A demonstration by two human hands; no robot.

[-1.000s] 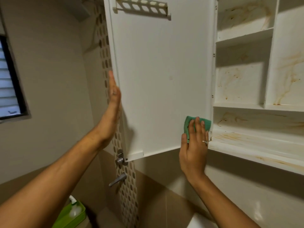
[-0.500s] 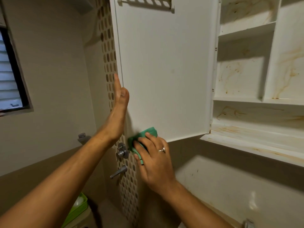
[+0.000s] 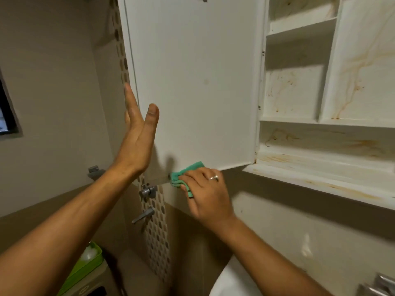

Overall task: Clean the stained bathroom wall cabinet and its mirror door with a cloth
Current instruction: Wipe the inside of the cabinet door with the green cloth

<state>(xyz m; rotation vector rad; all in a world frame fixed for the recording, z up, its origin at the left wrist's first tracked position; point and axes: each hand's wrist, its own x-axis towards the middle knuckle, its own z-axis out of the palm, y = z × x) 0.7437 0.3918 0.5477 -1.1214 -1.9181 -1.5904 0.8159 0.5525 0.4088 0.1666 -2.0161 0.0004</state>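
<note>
The left hand (image 3: 136,144) - fingers (image 3: 130,103) straight - steadies the open cabinet door (image 3: 192,82) so the right hand (image 3: 205,195), gripping the green cloth (image 3: 186,169), can rub its bottom edge.

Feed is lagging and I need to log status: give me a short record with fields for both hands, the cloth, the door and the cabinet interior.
left hand: flat, fingers straight, braced on the door's free edge
right hand: holds the green cloth, pressing it to the door's bottom edge
cabinet door: swung open, white inner face towards camera
cabinet shelves: brown-orange streaks on shelves and back panels
wall tap: below the door, on tiled strip
</note>
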